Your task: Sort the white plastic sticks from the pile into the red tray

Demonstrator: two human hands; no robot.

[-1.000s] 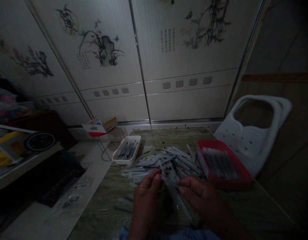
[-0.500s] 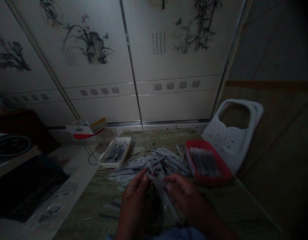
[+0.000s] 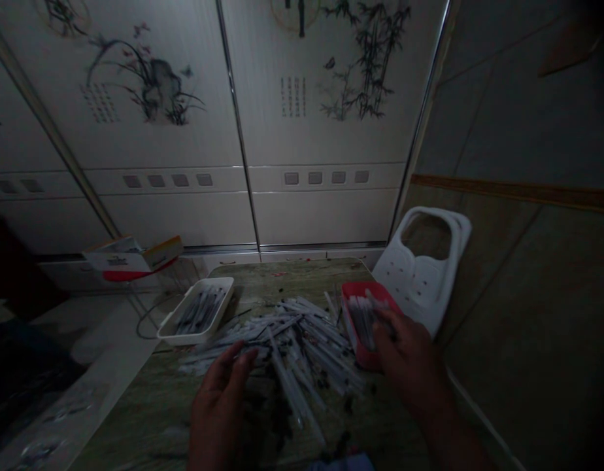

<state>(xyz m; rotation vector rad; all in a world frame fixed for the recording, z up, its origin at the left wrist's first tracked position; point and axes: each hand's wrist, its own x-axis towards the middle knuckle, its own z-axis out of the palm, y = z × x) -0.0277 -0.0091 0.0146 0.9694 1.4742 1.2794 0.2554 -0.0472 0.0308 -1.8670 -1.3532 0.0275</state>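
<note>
Pale wardrobe doors [image 3: 326,144], printed with dark plants and script, fill the far side of the scene. Before them stands a wood-patterned bench [image 3: 135,405]. A white chair [image 3: 429,281] with an oval opening in its back stands at the far right, beside the bench. A loose pile of slender tubes [image 3: 292,320], pale and partly translucent, spreads across the middle of the bench, several pointing toward the near edge. At the far left, off the bench, an open printed box [image 3: 130,261] rests on a red stool [image 3: 125,276]. A white tray [image 3: 184,339] holding dark-tipped tubes lies left of the pile; a red container [image 3: 365,358] packed with upright or leaning tubes stands to its right. The right hand [image 3: 407,353] is over the red container, fingers bent toward the thumb; a pale slender piece shows blurred at its fingertips, but whether it is gripped cannot be told. The left hand [image 3: 221,405] is at the near left of the pile, thumb and forefinger tips narrowly spaced; whether they hold anything cannot be told. Small black bits [image 3: 348,405] lie scattered near the pile.
</note>
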